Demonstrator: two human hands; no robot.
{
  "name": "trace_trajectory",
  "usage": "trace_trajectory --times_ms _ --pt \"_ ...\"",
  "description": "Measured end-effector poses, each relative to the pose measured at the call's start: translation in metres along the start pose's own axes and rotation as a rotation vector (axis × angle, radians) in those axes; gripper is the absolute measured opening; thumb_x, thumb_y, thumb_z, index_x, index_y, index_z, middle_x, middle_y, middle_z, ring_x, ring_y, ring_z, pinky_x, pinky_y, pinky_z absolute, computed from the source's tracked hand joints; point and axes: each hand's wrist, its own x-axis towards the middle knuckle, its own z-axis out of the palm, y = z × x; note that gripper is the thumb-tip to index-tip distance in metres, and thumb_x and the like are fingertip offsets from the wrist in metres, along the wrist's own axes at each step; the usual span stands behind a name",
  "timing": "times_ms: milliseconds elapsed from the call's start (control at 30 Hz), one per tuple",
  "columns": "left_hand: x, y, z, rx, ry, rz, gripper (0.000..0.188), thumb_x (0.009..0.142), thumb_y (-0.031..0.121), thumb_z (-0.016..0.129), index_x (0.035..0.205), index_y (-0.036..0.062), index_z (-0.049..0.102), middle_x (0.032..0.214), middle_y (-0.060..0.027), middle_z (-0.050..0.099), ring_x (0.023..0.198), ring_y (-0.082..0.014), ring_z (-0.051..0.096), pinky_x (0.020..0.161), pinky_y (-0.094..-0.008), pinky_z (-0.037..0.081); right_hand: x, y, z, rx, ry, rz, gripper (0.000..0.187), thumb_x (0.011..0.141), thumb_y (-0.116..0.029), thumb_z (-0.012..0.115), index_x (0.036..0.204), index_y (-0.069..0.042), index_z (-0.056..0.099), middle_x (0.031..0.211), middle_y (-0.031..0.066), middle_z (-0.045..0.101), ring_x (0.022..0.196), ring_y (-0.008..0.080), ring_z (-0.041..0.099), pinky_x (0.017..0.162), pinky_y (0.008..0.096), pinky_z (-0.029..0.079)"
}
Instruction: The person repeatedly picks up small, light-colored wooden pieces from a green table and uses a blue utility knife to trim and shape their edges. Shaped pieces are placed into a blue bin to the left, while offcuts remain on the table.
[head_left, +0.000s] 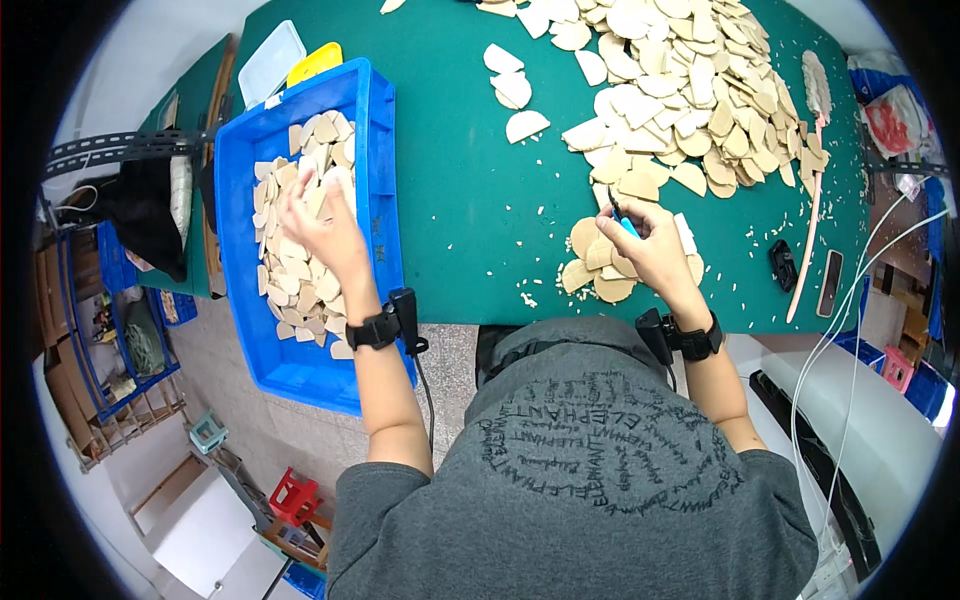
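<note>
Over the blue plastic bin (382,230) on the left, my left hand (328,232) is open, its fingers spread above a heap of flat beige half-round pieces (300,275). A pale piece lies right by its fingertips, and I cannot make out whether they touch. At the table's near edge my right hand (655,250) is closed round small blue-handled nippers (622,218); their dark tip points away from me, and most of the handle is hidden in the palm. Beneath that hand lies a small group of beige pieces (612,288).
A large pile of beige pieces (690,100) covers the far right of the green table (450,230). Small offcuts (530,298) are scattered about. A long-handled brush (818,150), a black clip-like object (782,264) and a phone (830,284) lie at the right. White cables (850,290) hang there.
</note>
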Motion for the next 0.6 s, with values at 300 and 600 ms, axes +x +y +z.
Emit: trace_trajectory --times_ms 300,600 --pt "-0.066 0.064 0.191 0.146 -0.897 -0.051 0.053 0.073 0.040 0.076 0.110 0.0047 0.059 0.124 -0.0135 0.049 0.118 -0.0300 0.043 0.091 -0.0424 0.043 0.014 0.007 -0.010 -0.002 0.092 -0.037 0.019 0.082 -0.016 0.067 0.086 0.002 0.065 0.069 0.0021 0.060 0.061 0.0054 0.051 0.057 0.0218 0.042" --pt "-0.071 0.088 0.134 -1.070 -1.304 -0.671 0.022 0.083 0.007 0.063 0.096 0.0079 0.045 0.098 -0.0099 0.061 0.082 -0.0169 0.062 0.070 -0.0307 0.054 0.014 0.013 -0.007 0.033 0.031 -0.028 0.019 0.084 -0.017 0.066 0.090 0.001 0.064 0.078 0.0021 0.062 0.071 0.0064 0.054 0.066 0.0226 0.043"
